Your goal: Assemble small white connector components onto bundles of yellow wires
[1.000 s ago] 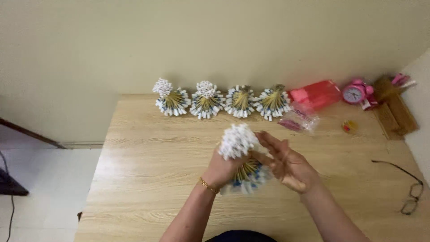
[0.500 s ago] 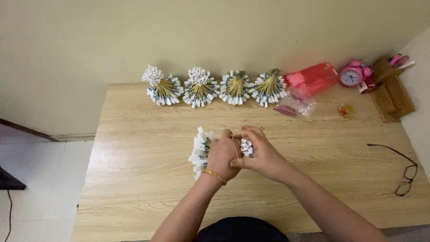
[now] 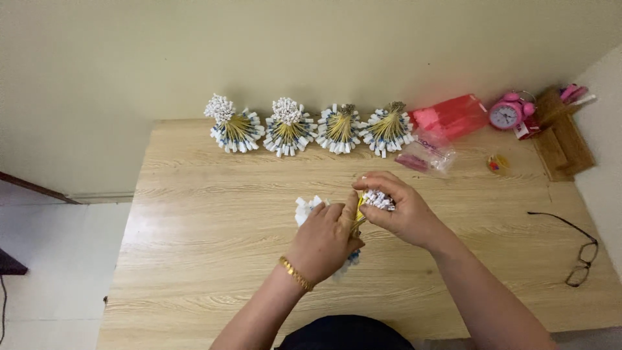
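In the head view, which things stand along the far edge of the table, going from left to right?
First bundle of white-tipped sticks → second bundle → third bundle → fourth bundle → red plastic bag → pink alarm clock → wooden holder.

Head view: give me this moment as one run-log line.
left hand: gripping white-tipped stick bundle | right hand: pinching its other end | position: above wooden table | four finished bundles: rowed by wall | glasses: right edge

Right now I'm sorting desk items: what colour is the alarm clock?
Pink, with a white face; the alarm clock shows in the head view, at the table's far right.
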